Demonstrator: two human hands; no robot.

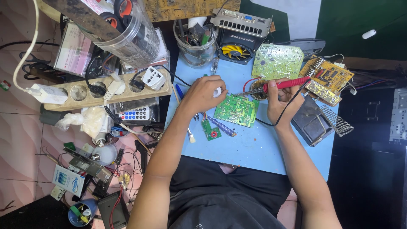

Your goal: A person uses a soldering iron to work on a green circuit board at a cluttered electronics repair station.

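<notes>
Right hand gripped the red-handled soldering iron by its insulated grip, hot tip over the green circuit board lying flat on the blue table, while left hand pinched a small white item beside that light, stiff, fragile board, best held by its edges.

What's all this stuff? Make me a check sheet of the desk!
Surface: blue tabletop, mostly covered.
Job's things: red-handled soldering iron in right hand, tip over green circuit board; left hand beside the board, holding something small and white.
Clutter: small green board, yellow boards, graphics card with fan, plastic jars.
Grippers: both hands closed.
Cables: power strip, black iron cord.
Surroundings: pink tiled floor.
</notes>
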